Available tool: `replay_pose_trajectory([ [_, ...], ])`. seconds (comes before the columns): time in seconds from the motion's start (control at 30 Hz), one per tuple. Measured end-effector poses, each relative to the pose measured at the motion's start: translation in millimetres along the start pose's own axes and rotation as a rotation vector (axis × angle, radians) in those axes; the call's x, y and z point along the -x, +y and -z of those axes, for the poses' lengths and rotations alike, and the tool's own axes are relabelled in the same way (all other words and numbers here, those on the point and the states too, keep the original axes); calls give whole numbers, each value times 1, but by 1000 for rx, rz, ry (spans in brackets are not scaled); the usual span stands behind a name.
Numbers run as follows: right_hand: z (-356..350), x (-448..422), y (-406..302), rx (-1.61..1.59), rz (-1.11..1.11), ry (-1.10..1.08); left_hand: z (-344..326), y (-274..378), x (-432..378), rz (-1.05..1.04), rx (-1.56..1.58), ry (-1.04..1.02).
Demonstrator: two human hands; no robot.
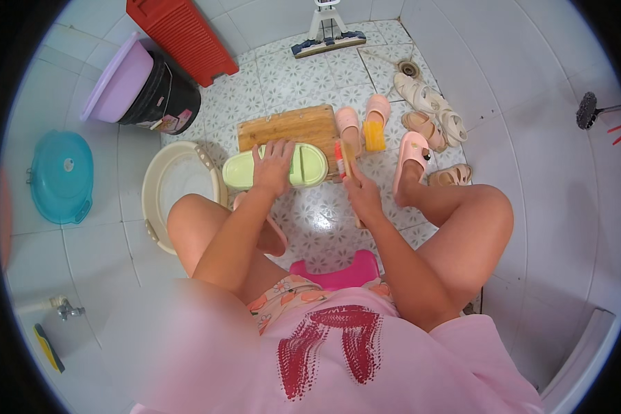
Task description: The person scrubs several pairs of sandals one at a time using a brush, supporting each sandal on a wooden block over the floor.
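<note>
A pale green slide slipper (pixel 310 164) lies sideways across the near part of a wooden board (pixel 290 124). My left hand (pixel 274 168) grips it around the middle, the fingers over its far edge. In my right hand (pixel 363 194) is a scrub brush (pixel 344 158) with a wooden handle and red and white bristles. The brush is upright, just right of the slipper and apart from it. Behind it stand a pair of pink clogs (pixel 348 120), with a yellow block (pixel 374 136) against the right one.
A cream basin (pixel 152 207) stands by my left knee. Further off are a black bucket (pixel 152 98) holding a purple basin (pixel 121 85), a red plastic washboard (pixel 186 41) and a sponge mop (pixel 328 44). Several beige sandals (pixel 424 127) line the right wall near a floor drain (pixel 408 68).
</note>
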State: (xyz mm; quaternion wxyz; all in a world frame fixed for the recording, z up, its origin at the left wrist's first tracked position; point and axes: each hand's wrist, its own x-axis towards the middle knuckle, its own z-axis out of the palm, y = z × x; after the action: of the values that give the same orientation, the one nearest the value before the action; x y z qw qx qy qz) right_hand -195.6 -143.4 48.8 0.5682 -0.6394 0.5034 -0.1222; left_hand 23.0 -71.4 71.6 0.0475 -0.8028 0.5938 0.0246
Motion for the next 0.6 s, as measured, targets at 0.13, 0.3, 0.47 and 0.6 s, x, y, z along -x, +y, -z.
replay_pose_trajectory([
  [0.13, -6, 5, 5, -151, -9, 115, 14, 11, -2, 79, 65, -165],
  [0.3, -42, 51, -6, 13, -14, 160, 16, 19, -17, 325, 161, -245],
  [0.47, -76, 44, 12, -35, 164, 143, 15, 28, -24, 379, 205, -216],
  [0.6, -88, 20, 15, 50, 135, 166, 12, 33, -20, 390, 206, -186],
])
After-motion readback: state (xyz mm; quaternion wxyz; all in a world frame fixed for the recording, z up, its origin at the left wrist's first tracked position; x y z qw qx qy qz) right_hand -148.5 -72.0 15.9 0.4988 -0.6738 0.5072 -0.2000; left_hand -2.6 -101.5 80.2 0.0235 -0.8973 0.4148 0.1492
